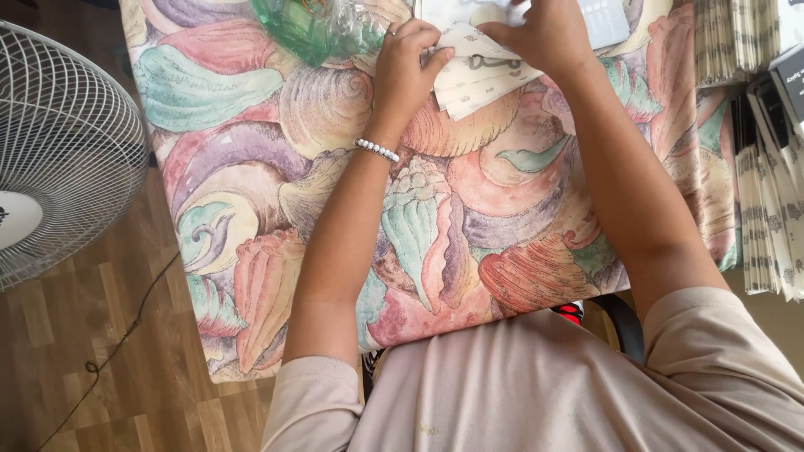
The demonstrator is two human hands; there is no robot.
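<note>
My left hand [404, 69] and my right hand [543, 33] both grip a flat folded white paper piece [486, 77] with dark printing, held just above the table at the far edge. The left thumb and fingers pinch its left edge; the right hand covers its upper right part. A white bead bracelet [377, 150] circles my left wrist. The table [276, 209] is covered by a cloth printed with large pastel seashells.
A green clear plastic bag [314, 29] lies at the far middle of the table. Stacks of flat printed paper pieces [766, 218] stand at the right. A white floor fan [59, 151] stands at the left on a wooden floor, with a thin cable [126, 335].
</note>
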